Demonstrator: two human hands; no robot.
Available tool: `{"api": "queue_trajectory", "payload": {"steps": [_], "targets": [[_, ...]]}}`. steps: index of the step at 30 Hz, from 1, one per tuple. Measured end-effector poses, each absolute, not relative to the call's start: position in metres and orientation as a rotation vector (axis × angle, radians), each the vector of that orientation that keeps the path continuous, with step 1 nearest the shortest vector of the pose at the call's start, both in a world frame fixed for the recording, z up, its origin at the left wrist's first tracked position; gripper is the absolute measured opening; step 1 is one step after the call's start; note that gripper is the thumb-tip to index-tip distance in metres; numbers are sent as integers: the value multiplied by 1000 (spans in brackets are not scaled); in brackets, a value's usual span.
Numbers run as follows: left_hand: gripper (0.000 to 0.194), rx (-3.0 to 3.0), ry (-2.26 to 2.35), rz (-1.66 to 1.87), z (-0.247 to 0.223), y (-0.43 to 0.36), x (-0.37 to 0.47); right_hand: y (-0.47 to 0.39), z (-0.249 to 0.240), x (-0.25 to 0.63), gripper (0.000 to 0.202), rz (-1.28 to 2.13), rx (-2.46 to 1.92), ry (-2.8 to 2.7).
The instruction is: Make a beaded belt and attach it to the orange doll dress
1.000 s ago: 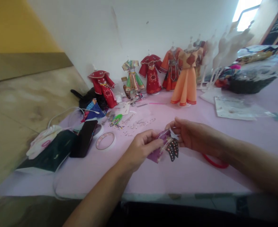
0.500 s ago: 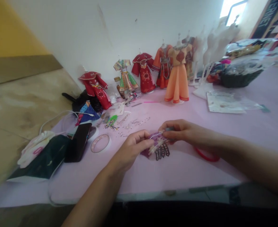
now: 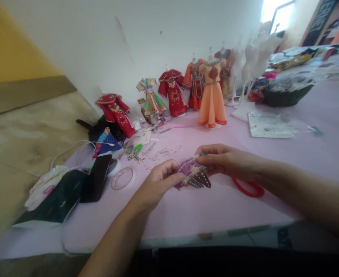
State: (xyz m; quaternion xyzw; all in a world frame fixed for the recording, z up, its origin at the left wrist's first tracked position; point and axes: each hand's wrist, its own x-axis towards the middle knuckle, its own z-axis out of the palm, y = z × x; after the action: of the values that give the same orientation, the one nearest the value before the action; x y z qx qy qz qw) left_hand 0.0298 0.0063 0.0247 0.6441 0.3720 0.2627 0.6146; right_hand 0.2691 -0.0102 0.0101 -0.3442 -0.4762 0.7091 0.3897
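Observation:
Both hands hold a small purple doll garment piece point(image 3: 189, 166) just above the pink tabletop. Rows of pearl-like beads run along it, and dark studded strips fan out from its lower edge. My left hand point(image 3: 164, 177) is closed on its left end, thumb on top. My right hand point(image 3: 218, 158) pinches the upper right end, where some of the cloth is hidden by the fingers. A red ring point(image 3: 249, 189) lies under my right forearm. Left of my left hand sits a roll of tape point(image 3: 122, 179), with loose beads point(image 3: 137, 157) beyond it.
Dressed doll mannequins, among them one in an orange skirt point(image 3: 212, 104) and one in a red robe point(image 3: 173, 94), stand along the wall. A dark basket point(image 3: 287, 96) and a flat plastic packet point(image 3: 270, 125) are at right. A phone point(image 3: 97, 179) and dark green box point(image 3: 54, 198) lie at left.
The garment piece has been tilted between my hands, and its dark strips have swung to the right, fanning out. The camera view has shifted slightly.

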Motion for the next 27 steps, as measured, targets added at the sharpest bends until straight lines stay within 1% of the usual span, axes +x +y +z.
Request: {"api": "queue_trajectory", "payload": {"steps": [4,8,12,17,20,27], "targets": [[23,1420,863,563,23,6,30,-9,10,270,29,1820,-892,-1247],[23,1401,875,567,24,5,31,-9,11,270,37,1807,-925,-1328],[24,1359,867,557,24,4,32,-11,12,270,30,1792,-907,-1360],[38,1301,822,499,21,3,35,-17,17,269,20,1764,-897,-1446],[38,1349,812,448,18,3,35,-18,19,268,18,1739,-937,-1458],[33,1381,804,427,15,4,34,-14,13,269,30,1832,-901,-1419]]}}
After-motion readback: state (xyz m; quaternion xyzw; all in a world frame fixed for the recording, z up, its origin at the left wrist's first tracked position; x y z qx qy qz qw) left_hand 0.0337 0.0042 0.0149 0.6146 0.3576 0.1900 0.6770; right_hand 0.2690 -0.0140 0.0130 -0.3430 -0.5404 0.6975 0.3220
